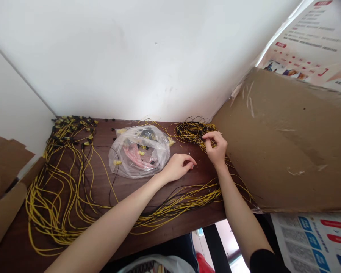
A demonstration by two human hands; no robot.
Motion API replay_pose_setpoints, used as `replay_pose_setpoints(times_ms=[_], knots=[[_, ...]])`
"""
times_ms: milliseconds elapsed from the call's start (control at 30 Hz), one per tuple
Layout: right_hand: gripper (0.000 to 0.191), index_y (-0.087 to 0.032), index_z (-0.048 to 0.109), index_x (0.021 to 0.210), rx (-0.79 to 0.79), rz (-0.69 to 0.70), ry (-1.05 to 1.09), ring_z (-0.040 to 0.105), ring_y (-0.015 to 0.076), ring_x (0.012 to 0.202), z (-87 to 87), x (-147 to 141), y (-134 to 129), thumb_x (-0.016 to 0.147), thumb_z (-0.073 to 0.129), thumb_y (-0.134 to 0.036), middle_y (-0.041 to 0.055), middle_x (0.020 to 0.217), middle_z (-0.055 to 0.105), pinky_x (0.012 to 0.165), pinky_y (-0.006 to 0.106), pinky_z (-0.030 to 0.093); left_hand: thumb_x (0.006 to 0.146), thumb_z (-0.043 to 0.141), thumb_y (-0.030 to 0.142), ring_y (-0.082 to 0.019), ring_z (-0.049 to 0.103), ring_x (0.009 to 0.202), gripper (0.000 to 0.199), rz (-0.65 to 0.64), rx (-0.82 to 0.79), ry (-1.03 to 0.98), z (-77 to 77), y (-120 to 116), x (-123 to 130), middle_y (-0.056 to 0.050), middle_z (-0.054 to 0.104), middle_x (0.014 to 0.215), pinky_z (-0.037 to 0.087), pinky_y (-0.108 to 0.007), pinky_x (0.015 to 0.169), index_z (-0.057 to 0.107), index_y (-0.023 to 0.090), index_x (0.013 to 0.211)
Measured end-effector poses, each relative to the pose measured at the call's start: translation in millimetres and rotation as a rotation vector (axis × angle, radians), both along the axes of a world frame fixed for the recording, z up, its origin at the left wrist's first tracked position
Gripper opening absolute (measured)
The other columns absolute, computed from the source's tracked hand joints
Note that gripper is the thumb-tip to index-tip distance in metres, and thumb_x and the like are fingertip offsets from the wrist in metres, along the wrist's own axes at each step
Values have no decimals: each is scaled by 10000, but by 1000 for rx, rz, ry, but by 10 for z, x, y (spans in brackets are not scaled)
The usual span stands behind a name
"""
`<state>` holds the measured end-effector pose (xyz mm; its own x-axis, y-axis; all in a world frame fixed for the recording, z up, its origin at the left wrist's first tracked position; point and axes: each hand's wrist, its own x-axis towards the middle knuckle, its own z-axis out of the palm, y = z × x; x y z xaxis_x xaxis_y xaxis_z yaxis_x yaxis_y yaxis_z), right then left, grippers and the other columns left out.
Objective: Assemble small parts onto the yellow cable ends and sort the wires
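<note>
At the back right, my right hand (217,147) pinches at the edge of a coil of thin yellow and black wires (187,132); a wire seems to be between thumb and forefinger. My left hand (178,167) hovers over the brown table, its fingers curled and thumb and forefinger together. Whatever they hold, if anything, is too small to make out. Just left of it sits a clear plastic bag (119,151) with small yellow and black connector pieces (142,153) inside. A long bundle of yellow and black wires (184,199) runs beneath both forearms.
Wire ends with yellow and black connectors (71,125) are heaped at the back left. A large cardboard box (278,144) borders the right side, and cardboard (5,204) stands at left. Behind is a white wall (147,60). Below the front edge shows a bag-lined container (170,261).
</note>
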<state>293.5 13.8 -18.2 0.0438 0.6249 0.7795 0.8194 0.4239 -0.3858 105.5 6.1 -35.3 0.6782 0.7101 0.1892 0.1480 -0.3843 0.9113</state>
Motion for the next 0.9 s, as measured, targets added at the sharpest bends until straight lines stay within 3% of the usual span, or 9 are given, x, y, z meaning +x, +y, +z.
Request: replay_pose_setpoints(times_ms=[100,300,567,900], knots=[[167,-208,615,782,-61,65,-109,576,187,831,-5,-91,-4,800,476,-117,33,822,651,798,363,432,785,484,116,-85,536,581,214,3,4,1,3,0,-2,-22,674,708,401,-178,589,690,120,846],[147,-224,653,936,-183,-72,-280,534,210,946,-131,-129,79,824,558,-216,35,971,664,827,369,364,787,480,122,-95,561,609,214,-4,8,-3,-6,3,2,-21,675,711,411,-185,607,685,126,850],[138,-237,670,919,-254,-109,-311,512,229,917,-197,-124,138,825,576,-273,43,907,652,798,387,329,798,470,155,-100,560,611,225,-1,30,-2,-46,11,16,-22,679,722,412,-192,607,686,133,859],[184,-246,676,940,-329,-93,-307,491,224,855,-239,-117,159,818,545,-203,39,784,584,781,382,333,797,469,151,-99,560,606,229,-1,32,0,-45,4,12,-22,681,720,420,-194,618,689,133,861]])
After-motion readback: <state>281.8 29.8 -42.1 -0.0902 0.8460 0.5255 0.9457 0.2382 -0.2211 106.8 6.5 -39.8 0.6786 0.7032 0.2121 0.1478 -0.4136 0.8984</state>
